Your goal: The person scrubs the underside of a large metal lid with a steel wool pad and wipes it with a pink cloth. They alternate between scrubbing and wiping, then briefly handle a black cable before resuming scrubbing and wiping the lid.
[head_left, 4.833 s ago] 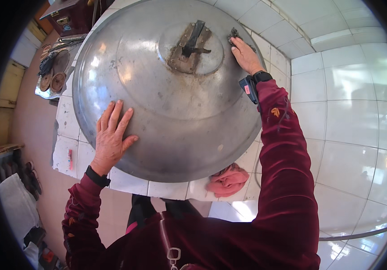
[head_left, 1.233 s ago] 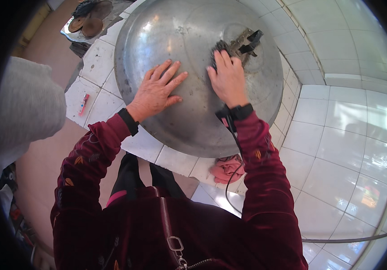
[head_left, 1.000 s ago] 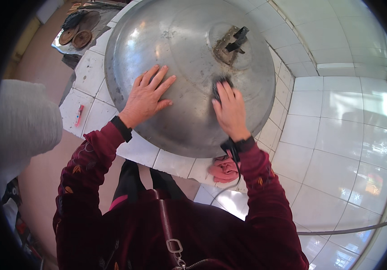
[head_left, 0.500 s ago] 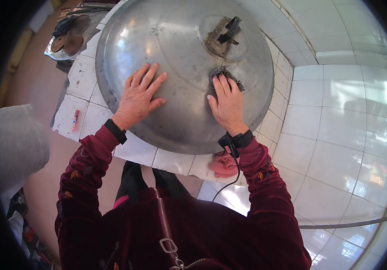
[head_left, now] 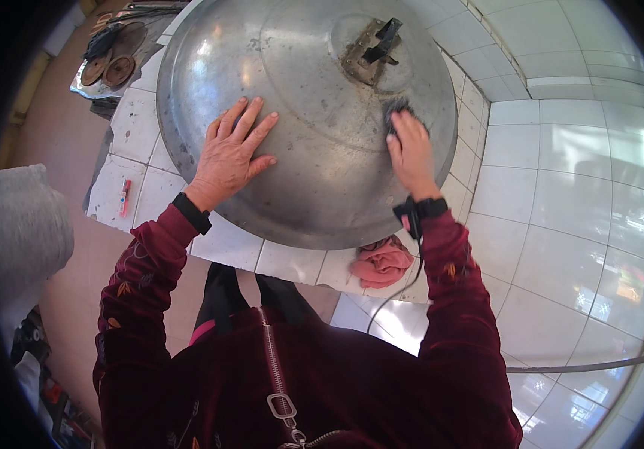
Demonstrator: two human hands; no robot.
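Note:
A large, domed metal pot lid [head_left: 299, 179] lies on the white tiled counter, its dark handle [head_left: 382, 43] standing on a stained plate toward the far right. My left hand [head_left: 234, 150] rests flat on the near left of the lid, fingers spread. Over the lid's right side, my right hand [head_left: 413, 153] presses a dark grey scouring pad [head_left: 397, 112] against the metal below the handle. That hand is slightly blurred, and its fingers cover much of the pad.
A crumpled pink cloth [head_left: 382, 262] lies at the counter's front edge. On the counter's left corner is a small red-and-white tube [head_left: 125, 197]. Round wooden pieces [head_left: 118, 71] sit at the far left. A white tiled wall [head_left: 569, 202] borders the right. A cable runs from my right wrist.
My right hand has slid to the right across the lid with the scouring pad, uncovering more of the pink cloth. My left hand has stayed nearly in place.

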